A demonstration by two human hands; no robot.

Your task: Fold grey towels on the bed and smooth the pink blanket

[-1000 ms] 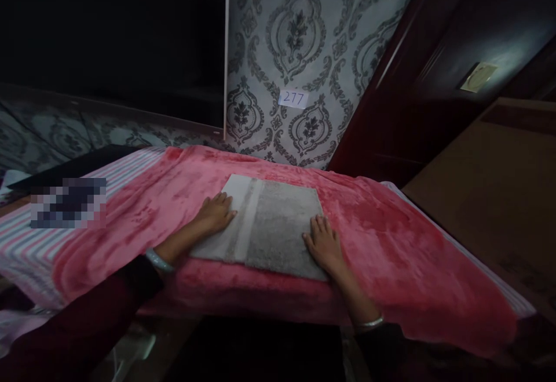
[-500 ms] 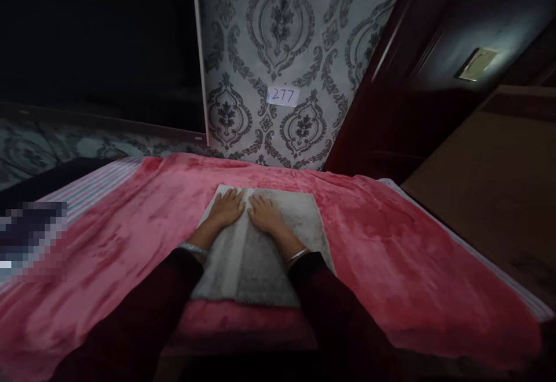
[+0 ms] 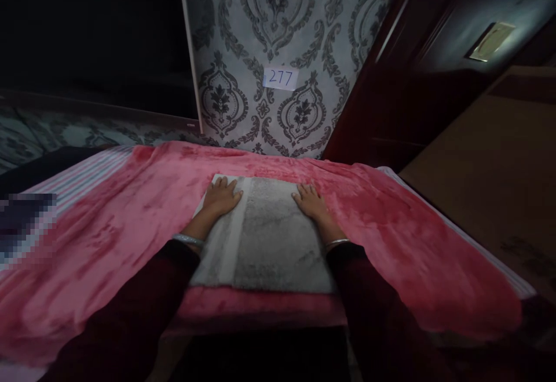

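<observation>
A grey towel [image 3: 278, 237] with a paler stripe lies flat, roughly square, on a pink plush blanket [image 3: 139, 219]. My left hand [image 3: 220, 196] rests palm down near the towel's far left corner, fingers spread. On the opposite side, my right hand [image 3: 311, 201] lies flat at the far right corner, its fingers apart and partly over the edge where towel meets blanket. Neither hand grips the cloth. Both wrists wear a bangle below dark sleeves.
A striped sheet [image 3: 93, 167] shows past the blanket's left side. Behind are a large dark screen [image 3: 95, 40] and patterned wallpaper [image 3: 299, 40] bearing a paper label [image 3: 281, 78] marked 277. A brown box-like surface [image 3: 486, 167] stands at right, beside a dark red door [image 3: 391, 104].
My right hand has slid rightward over the towel, from beside my left hand to the right edge. The left hand stays near the far left corner. The view has shifted slightly.
</observation>
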